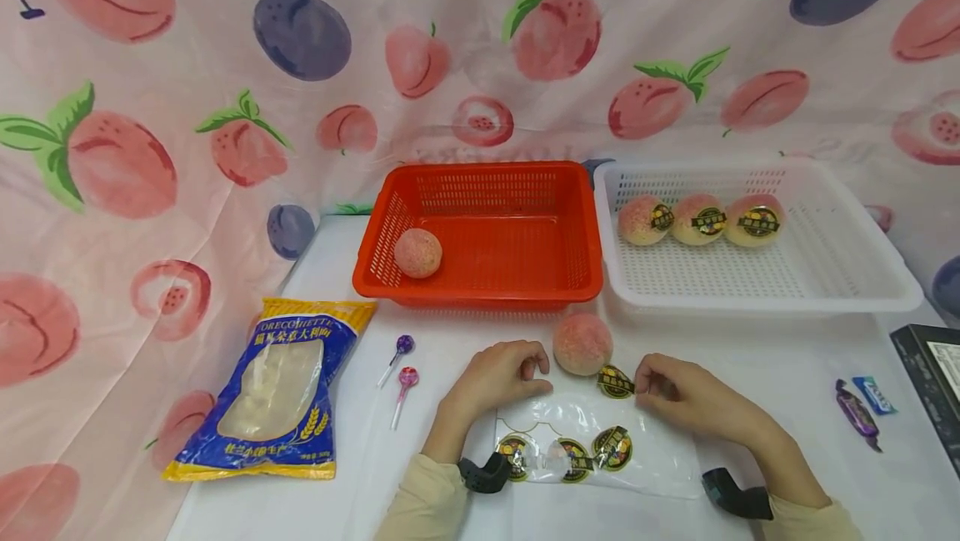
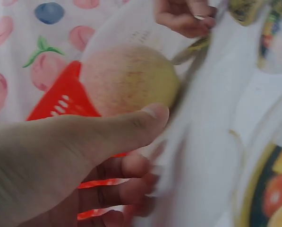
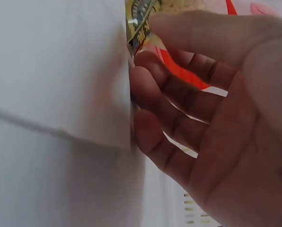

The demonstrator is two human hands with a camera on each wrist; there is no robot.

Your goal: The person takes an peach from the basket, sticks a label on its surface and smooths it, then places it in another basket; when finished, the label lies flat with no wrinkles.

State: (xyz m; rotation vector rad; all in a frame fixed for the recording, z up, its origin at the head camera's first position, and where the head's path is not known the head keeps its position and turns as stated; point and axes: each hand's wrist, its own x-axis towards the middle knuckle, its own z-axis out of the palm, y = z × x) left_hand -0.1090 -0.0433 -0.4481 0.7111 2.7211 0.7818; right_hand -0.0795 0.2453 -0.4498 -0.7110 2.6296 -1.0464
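A loose peach (image 1: pixel 582 344) sits on the white table in front of the red basket, between both hands. My right hand (image 1: pixel 693 399) pinches a black-and-gold sticker (image 1: pixel 616 383) by its right edge, close below the peach. In the right wrist view the thumb lies against that sticker (image 3: pixel 141 19). My left hand (image 1: pixel 495 374) rests just left of the peach, its fingers loosely bent with nothing between them. Below both hands lies a clear plastic sheet (image 1: pixel 660 462) bearing several round stickers (image 1: pixel 612 448). The left wrist view shows the peach (image 2: pixel 131 78) beyond the thumb.
A red basket (image 1: pixel 480 295) holds one plain peach (image 1: pixel 417 253). Beside it, a white basket (image 1: pixel 750 301) contains three stickered peaches (image 1: pixel 699 220). Leftward lie a blue pasta bag (image 1: pixel 277 391) and two lollipops (image 1: pixel 406 378). Wrapped candies (image 1: pixel 857 413) and a black box (image 1: pixel 926 374) are at right.
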